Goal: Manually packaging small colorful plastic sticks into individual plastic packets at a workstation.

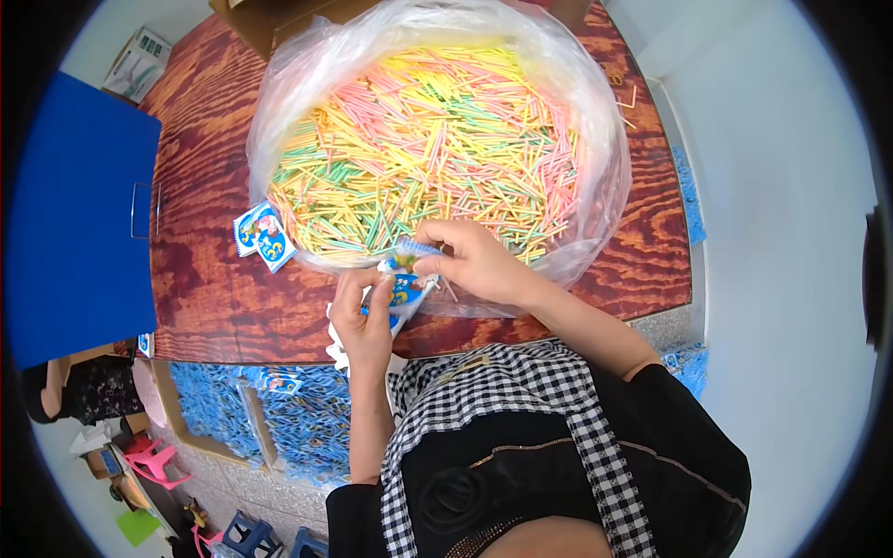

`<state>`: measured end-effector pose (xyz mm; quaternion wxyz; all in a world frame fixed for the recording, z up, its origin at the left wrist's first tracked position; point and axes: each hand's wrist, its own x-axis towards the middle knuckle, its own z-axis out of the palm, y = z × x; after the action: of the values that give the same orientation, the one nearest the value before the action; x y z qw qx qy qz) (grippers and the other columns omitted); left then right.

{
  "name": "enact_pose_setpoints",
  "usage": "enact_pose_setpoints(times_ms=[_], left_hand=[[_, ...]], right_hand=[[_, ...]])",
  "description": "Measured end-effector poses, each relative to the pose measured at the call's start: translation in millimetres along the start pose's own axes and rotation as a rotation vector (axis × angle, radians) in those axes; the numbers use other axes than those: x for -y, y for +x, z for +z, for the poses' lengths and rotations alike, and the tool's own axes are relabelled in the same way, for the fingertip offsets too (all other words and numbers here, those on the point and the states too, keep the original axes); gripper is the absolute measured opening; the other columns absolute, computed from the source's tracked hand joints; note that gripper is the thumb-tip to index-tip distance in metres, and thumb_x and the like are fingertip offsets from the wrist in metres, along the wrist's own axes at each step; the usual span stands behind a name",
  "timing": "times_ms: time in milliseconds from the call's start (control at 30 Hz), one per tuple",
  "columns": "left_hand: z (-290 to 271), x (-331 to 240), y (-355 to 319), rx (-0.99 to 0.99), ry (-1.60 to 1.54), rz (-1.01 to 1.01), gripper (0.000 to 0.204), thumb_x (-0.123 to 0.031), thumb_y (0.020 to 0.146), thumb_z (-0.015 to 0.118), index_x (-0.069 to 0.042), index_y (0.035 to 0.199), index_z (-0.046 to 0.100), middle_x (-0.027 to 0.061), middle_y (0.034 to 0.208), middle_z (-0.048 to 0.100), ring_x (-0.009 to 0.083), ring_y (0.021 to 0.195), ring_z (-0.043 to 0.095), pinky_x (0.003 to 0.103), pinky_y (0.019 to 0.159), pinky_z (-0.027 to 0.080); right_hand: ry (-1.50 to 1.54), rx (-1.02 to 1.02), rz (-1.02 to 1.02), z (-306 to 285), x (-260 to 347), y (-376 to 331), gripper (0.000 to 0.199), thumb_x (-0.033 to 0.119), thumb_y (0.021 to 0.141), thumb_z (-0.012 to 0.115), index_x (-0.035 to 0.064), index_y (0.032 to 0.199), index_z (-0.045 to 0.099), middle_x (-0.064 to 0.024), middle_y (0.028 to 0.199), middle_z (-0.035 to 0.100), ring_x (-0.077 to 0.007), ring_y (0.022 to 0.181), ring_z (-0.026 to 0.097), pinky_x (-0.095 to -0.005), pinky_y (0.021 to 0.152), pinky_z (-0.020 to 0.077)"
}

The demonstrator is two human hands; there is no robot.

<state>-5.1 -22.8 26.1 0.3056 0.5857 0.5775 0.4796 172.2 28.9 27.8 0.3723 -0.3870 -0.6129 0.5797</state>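
My left hand (361,318) is closed on small blue-and-white printed packets (404,292) at the table's near edge. Fingers and thumb of my right hand (476,264) pinch the upper end of a packet (406,262) just above them. Whether the packet's mouth is open cannot be made out. Right behind my hands lies a big clear plastic bag (609,158), spread wide and full of thin sticks (437,139) in yellow, pink and green. Two more blue packets (270,240) rest against the bag's left side. White material (337,335) shows beside my left wrist.
The red-brown wood-grain table (209,298) ends close to my body. A blue panel (79,223) stands at its left. Below the edge are bins heaped with blue packets (312,418). Loose sticks (629,104) lie right of the bag; another person (88,386) is at far left.
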Motion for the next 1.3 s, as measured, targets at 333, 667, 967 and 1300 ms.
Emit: enact_pose_setpoints(times_ms=[333,667,967,1300], left_hand=[[10,5,1,0.218,-0.177,-0.287,0.006,0.000,0.084,0.063,0.004,0.088,0.062,0.0026,0.072,0.058,0.0066,0.067,0.049,0.023,0.059,0.041],[12,19,-6,0.050,-0.185,-0.113,0.004,0.002,0.087,0.059,0.005,0.086,0.060,0.0037,0.075,0.054,0.0087,0.066,0.049,0.023,0.060,0.039],[19,16,-2,0.098,-0.184,-0.162,0.006,-0.002,0.090,0.059,0.004,0.089,0.061,-0.0003,0.081,0.054,0.0041,0.072,0.046,0.019,0.064,0.037],[14,19,3,0.011,-0.433,-0.306,0.007,-0.004,0.092,0.057,0.001,0.093,0.062,-0.0016,0.083,0.059,0.0035,0.071,0.050,0.019,0.063,0.039]], right_hand=[[-0.524,-0.242,-0.262,-7,-7,-6,0.021,0.016,0.086,0.062,-0.0013,0.077,0.055,-0.0118,0.073,0.052,-0.0278,0.071,0.053,-0.0377,0.062,0.0414],[-1.064,-0.657,-0.304,-132,-27,65,0.013,0.011,0.083,0.059,0.0013,0.091,0.064,-0.0138,0.092,0.059,-0.0309,0.089,0.057,-0.0389,0.080,0.0451],[-1.430,-0.531,-0.397,-158,-53,91,0.015,0.009,0.078,0.059,0.0022,0.091,0.058,-0.0093,0.104,0.057,-0.0276,0.106,0.050,-0.0426,0.091,0.0371],[-0.891,-0.276,-0.124,-112,-28,62,0.016,0.022,0.092,0.056,0.0062,0.089,0.056,-0.0057,0.071,0.057,-0.0248,0.066,0.060,-0.0355,0.057,0.0450]])
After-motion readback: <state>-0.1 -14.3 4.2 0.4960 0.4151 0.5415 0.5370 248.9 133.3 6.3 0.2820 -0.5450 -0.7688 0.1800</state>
